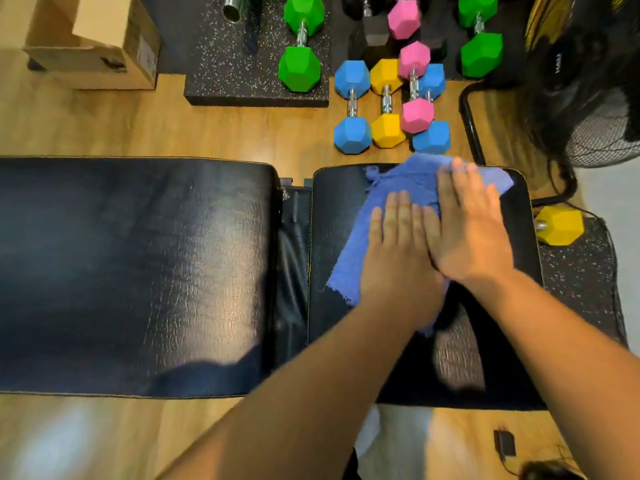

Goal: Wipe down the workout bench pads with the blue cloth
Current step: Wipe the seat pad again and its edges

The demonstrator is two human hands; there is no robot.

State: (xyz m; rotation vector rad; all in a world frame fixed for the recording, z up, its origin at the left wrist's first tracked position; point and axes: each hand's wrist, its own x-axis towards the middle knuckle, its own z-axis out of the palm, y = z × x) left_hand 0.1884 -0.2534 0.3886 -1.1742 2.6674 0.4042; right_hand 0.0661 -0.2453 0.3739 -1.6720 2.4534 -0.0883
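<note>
In the head view we see two black pads side by side, their line running left to right: a long pad [138,271] on the left and a short pad [337,209] on the right, with a narrow gap between them.

The one blue cloth [367,230] lies spread on the short pad. Its long axis runs on a slant, from a frayed corner near us on the left up to a corner at the pad's far right. Its far edge reaches the pad's far rim.

We have both hands on the cloth. The left hand [401,251] lies flat with fingers straight and close together, pointing away from us. The right hand [471,230] is also flat and straight-fingered, a little blurred, and its inner edge overlaps the left hand. Neither hand curls round the cloth; both press on it from above. The cloth shows to the left of the hands and beyond the fingertips, with a scrap below the left wrist.

On the floor beyond the pads we count two green dumbbells [300,41], two blue dumbbells [352,109] and two pink dumbbells [415,86]. There are two yellow dumbbells [387,102], one of them to the right of the short pad. A cardboard box [93,39] stands at the far left.
</note>
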